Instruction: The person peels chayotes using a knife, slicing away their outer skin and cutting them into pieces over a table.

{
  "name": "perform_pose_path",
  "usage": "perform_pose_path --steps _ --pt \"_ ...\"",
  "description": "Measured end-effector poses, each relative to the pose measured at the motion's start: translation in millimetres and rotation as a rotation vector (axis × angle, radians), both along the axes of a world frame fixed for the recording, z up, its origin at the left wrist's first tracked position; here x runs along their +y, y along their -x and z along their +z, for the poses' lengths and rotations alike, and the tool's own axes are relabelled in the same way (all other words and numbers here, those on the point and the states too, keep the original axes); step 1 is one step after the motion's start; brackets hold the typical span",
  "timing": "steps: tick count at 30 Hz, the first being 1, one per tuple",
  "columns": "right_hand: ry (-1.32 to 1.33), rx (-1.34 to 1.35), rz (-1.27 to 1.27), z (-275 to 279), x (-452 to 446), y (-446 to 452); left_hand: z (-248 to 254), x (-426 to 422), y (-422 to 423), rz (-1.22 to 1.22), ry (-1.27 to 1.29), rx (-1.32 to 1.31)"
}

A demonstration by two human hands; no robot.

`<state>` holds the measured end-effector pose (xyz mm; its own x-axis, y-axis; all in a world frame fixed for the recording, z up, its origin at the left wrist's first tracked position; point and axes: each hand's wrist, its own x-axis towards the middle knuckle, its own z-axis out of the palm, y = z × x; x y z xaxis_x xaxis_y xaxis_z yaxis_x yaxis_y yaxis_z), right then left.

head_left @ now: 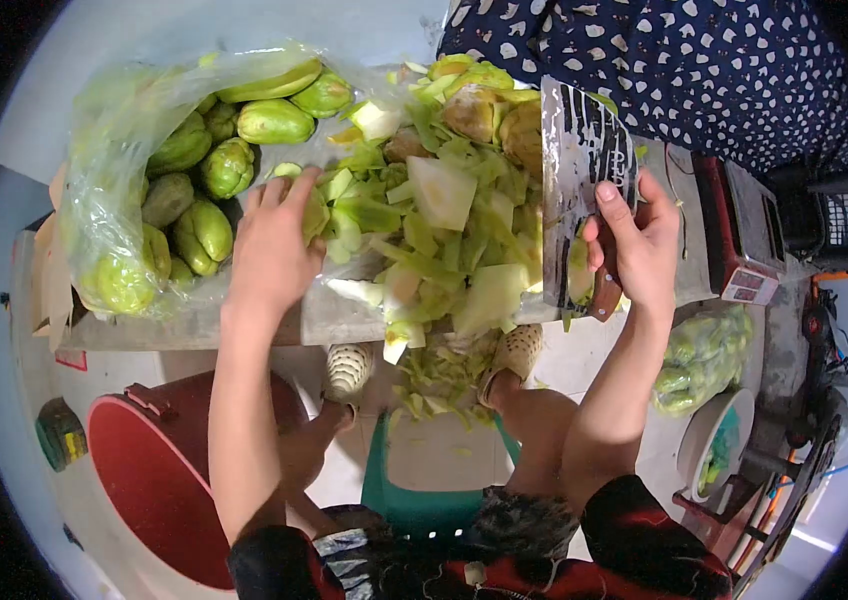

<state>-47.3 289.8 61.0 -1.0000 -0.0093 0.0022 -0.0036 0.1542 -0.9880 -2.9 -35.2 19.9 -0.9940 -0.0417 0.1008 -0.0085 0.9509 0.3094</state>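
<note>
My left hand is closed over a green chayote, mostly hidden under the fingers, at the edge of a peel heap. In my right hand is a cleaver, gripped by its wooden handle. Its broad, wet-streaked blade stands up beside the right side of the heap. Green peels and pale slices pile up between my hands. Left of my left hand, a clear plastic bag lies open with several whole chayotes in it.
The peels spill over the front edge of the grey table onto the floor. Below stand a red bucket at left and a white bucket at right, near a filled bag. A red scale-like box sits right. Patterned dark cloth hangs opposite.
</note>
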Motion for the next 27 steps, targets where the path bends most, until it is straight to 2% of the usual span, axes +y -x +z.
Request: perform_pose_path --steps 1,4,8,10,11,12,14,15,16,18,19,20,22,24,26,27 --pt "0.006 -0.006 -0.002 1 1 1 -7 -2 11 0.054 0.125 -0.135" --pt "-0.013 0.006 -0.003 -1 0 3 -21 -10 29 0.122 0.089 -0.265" --pt "0.049 0.003 0.01 -6 -13 0 -39 -31 34 -0.018 0.038 -0.151" --pt "-0.057 0.064 0.05 -10 -17 -2 -38 -42 35 -0.042 -0.181 -0.213" --pt "-0.111 0.024 0.07 -6 -18 -4 -49 -50 32 -0.104 -0.197 -0.026" --pt "-0.113 0.03 0.069 -3 -19 -5 -44 -48 27 -0.105 -0.199 -0.02" --pt "-0.144 0.08 0.06 1 -26 -9 -23 -36 15 0.232 -0.972 -0.16" --pt "-0.133 0.09 0.057 3 -30 -11 -12 -26 4 0.284 -1.294 -0.064" --pt "-0.122 0.099 0.055 5 -34 -13 -7 -26 -7 0.281 -1.292 -0.063" --pt "-0.094 0.221 0.013 4 -42 -15 -2 -28 -27 0.332 -1.821 -0.098" --pt "-0.089 0.22 0.019 2 -46 -17 -13 -23 -40 0.213 -2.03 -0.06" --pt "-0.166 0.253 0.012 -1 -50 -20 -6 1 -50 0.215 -2.139 0.107" --pt "-0.236 0.294 0.006 -4 -64 -31 -18 15 -72 0.358 -2.181 -0.02" --pt "-0.501 0.457 0.094 -6 -79 -47 -39 25 -79 0.314 -2.11 -0.032" --pt "-0.757 0.577 0.385 -13 -80 -61 -43 30 -81 0.283 -2.039 -0.044" --pt "-0.774 0.576 0.526 -17 -81 -66 -43 31 -78 0.22 -1.849 0.037"
